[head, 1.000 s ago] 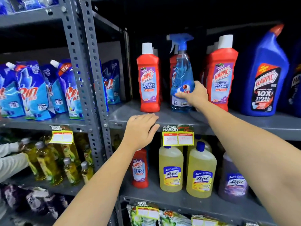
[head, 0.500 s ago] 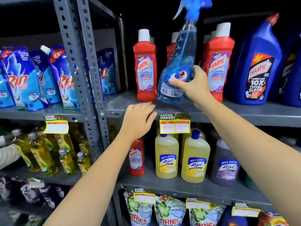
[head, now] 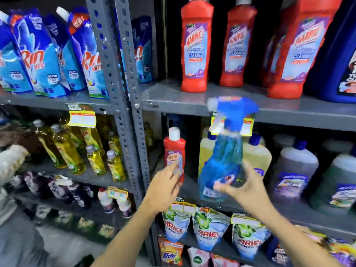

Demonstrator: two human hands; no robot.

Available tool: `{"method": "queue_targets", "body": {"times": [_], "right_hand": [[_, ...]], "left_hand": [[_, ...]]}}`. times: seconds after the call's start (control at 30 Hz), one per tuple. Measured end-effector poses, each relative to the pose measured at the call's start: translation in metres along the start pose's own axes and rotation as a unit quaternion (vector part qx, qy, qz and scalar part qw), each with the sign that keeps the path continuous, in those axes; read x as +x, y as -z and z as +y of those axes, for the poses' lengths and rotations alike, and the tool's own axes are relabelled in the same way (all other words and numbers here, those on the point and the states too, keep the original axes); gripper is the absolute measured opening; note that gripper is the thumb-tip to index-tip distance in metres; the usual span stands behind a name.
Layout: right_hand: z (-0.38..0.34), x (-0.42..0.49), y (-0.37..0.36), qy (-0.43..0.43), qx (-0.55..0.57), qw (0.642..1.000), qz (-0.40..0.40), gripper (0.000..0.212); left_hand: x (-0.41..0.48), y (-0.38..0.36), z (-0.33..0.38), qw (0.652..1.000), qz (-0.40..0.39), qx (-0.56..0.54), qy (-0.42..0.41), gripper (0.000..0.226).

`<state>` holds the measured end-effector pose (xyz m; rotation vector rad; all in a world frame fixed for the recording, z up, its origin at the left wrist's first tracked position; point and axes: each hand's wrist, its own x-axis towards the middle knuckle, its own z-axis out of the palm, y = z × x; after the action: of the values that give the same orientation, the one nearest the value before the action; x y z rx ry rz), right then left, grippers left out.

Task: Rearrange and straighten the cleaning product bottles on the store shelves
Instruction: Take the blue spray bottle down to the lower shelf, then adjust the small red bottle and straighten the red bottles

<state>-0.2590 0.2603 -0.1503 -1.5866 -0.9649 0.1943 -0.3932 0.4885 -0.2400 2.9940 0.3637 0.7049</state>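
Holding a blue spray bottle (head: 224, 164) upright in front of the middle shelf (head: 192, 191), a person's right hand (head: 244, 186) grips its base, fingers curled round it, apparently to re-shelve it. The left hand (head: 163, 189), fingers loosely spread, touches a lone red Harpic bottle (head: 174, 151), likely to straighten it.

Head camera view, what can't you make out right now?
- Blue spray bottle: motion blur smears its label; right hand covers its lower side.
- Small red Harpic bottle: left hand hides its base.
- Price tags: print too blurred to read.
- Top-shelf red bottles: caps cut off by the top edge.
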Motion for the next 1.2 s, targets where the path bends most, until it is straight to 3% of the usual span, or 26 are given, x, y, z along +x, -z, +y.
{"method": "queue_targets", "body": {"times": [0.1,0.23,0.47,0.77,0.87,0.93,1.0,1.07,1.13,1.2], "right_hand": [[0.058,-0.003,-0.015,-0.060,-0.035,0.997,-0.025,0.056],[0.100,0.003,-0.028,-0.088,-0.063,0.994,-0.006,0.056],[0.144,0.018,-0.038,-0.128,-0.064,0.988,0.062,0.060],[0.152,0.025,-0.042,-0.091,-0.094,0.990,0.055,0.058],[0.152,0.023,-0.039,-0.099,-0.082,0.991,0.048,0.066],[0.150,0.013,-0.038,-0.101,-0.078,0.987,0.092,0.073],[0.134,0.002,-0.038,-0.071,-0.048,0.974,0.211,0.061],[0.103,0.001,-0.043,0.033,-0.002,0.963,0.268,0.031],[0.067,0.010,-0.057,0.138,-0.025,0.970,0.201,0.011],[0.044,0.026,-0.081,0.154,-0.082,0.980,0.096,0.011]], "left_hand": [[-0.012,-0.038,-0.011,0.977,-0.206,0.020,0.056,0.078],[-0.020,-0.067,-0.021,0.958,-0.274,0.043,0.069,0.081],[-0.035,-0.093,-0.030,0.969,-0.237,0.063,0.041,0.072],[-0.039,-0.097,-0.024,0.965,-0.248,0.070,0.053,0.077],[-0.040,-0.098,-0.025,0.966,-0.244,0.074,0.054,0.078],[-0.040,-0.098,-0.025,0.966,-0.242,0.077,0.052,0.078],[-0.040,-0.098,-0.024,0.966,-0.242,0.077,0.050,0.078],[-0.039,-0.100,-0.025,0.965,-0.245,0.082,0.055,0.078],[-0.039,-0.099,-0.024,0.964,-0.244,0.082,0.060,0.080],[-0.040,-0.099,-0.024,0.963,-0.245,0.093,0.063,0.082]]}}
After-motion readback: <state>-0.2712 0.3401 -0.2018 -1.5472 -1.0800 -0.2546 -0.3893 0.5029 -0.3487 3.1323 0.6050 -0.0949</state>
